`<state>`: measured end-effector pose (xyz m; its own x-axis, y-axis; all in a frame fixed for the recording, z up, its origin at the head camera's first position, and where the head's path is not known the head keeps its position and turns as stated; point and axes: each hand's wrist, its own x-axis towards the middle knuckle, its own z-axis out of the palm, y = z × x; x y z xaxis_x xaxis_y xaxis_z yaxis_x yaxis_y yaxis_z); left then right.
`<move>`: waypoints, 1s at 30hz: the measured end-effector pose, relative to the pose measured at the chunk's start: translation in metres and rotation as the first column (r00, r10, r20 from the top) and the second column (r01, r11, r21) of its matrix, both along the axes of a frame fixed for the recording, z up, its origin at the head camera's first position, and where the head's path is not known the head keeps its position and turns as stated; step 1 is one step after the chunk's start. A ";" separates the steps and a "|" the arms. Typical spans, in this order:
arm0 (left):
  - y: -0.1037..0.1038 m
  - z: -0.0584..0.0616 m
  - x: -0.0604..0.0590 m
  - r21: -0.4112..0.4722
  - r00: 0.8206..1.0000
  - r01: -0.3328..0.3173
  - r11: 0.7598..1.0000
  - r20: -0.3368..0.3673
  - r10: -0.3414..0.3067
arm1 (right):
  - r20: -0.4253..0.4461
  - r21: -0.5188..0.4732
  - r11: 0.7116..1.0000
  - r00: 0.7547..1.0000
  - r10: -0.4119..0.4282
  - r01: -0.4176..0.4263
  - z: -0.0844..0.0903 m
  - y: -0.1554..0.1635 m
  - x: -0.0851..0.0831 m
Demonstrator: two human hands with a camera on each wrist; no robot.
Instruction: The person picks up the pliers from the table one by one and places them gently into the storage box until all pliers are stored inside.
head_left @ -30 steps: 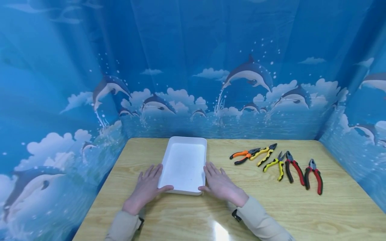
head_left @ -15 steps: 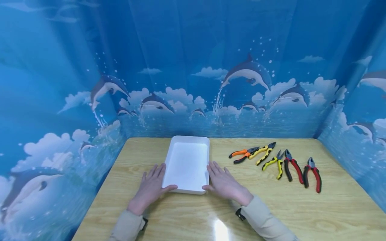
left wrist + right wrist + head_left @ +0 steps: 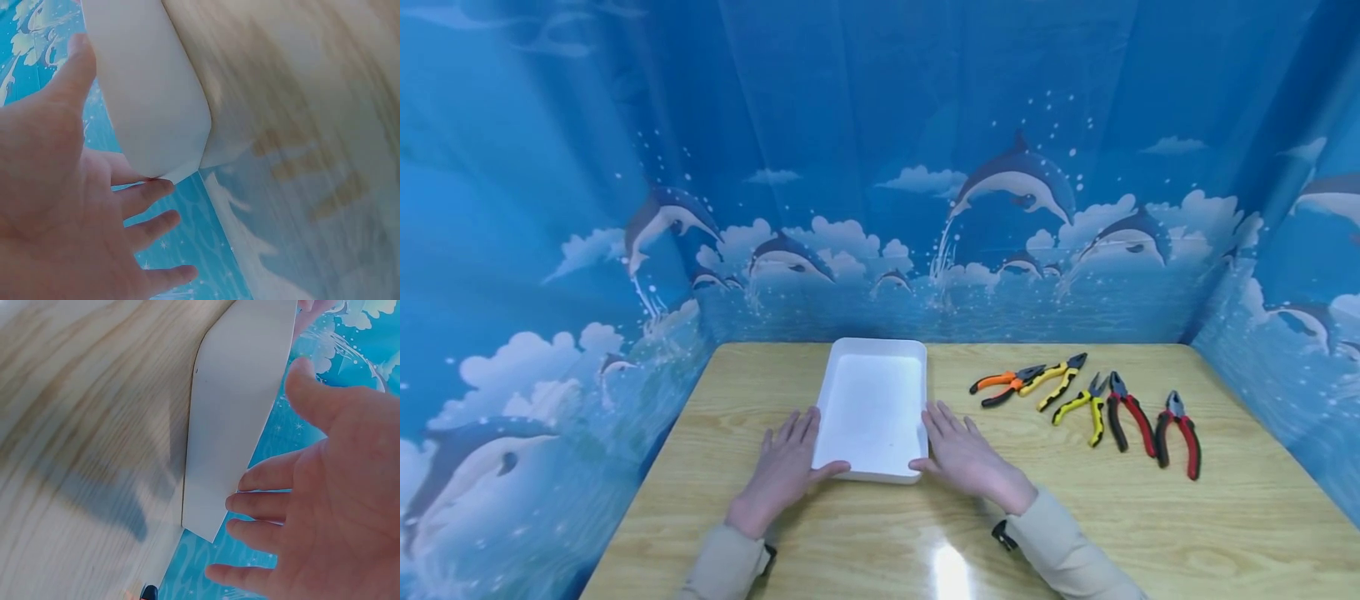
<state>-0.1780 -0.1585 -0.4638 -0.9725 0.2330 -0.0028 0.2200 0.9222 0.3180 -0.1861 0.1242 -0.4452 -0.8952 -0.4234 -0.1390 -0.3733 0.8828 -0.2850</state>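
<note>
both hands, left [image 3: 782, 475] and right [image 3: 964, 460], are lying flat with straight fingers, bracketing the tray [image 3: 872, 408] at frame centre. uneven pressing risks skewing it toward the pliers [image 3: 1086, 408] at right.

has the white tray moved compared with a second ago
Yes. The white tray has slid right, toward the pliers; the gap to the orange-handled pair is narrower, with both hands flanking it.
</note>
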 end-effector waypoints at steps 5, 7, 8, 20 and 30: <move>0.006 0.002 0.001 0.002 1.000 -0.006 1.000 -0.001 0.006 | -0.017 0.001 1.000 1.000 -0.006 0.006 -0.002 0.004 0.000; 0.007 0.002 0.002 0.003 1.000 -0.006 1.000 -0.004 0.006 | -0.022 0.001 1.000 1.000 -0.008 0.008 -0.003 0.005 0.000; 0.008 0.002 0.002 0.006 1.000 -0.002 1.000 -0.009 0.002 | -0.023 -0.001 1.000 1.000 -0.008 0.008 -0.003 0.006 0.000; 0.015 -0.001 0.004 0.000 0.999 0.014 1.000 -0.036 -0.014 | -0.020 -0.021 1.000 1.000 -0.018 0.017 -0.002 0.013 0.003; 0.024 -0.001 0.004 -0.020 0.999 0.023 1.000 -0.036 -0.023 | 0.001 -0.027 0.999 1.000 -0.027 0.027 0.000 0.022 0.005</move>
<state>-0.1744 -0.1346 -0.4646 -0.9664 0.2555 0.0281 0.2524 0.9227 0.2915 -0.1809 0.1459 -0.4456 -0.9063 -0.4024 -0.1290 -0.3489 0.8848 -0.3089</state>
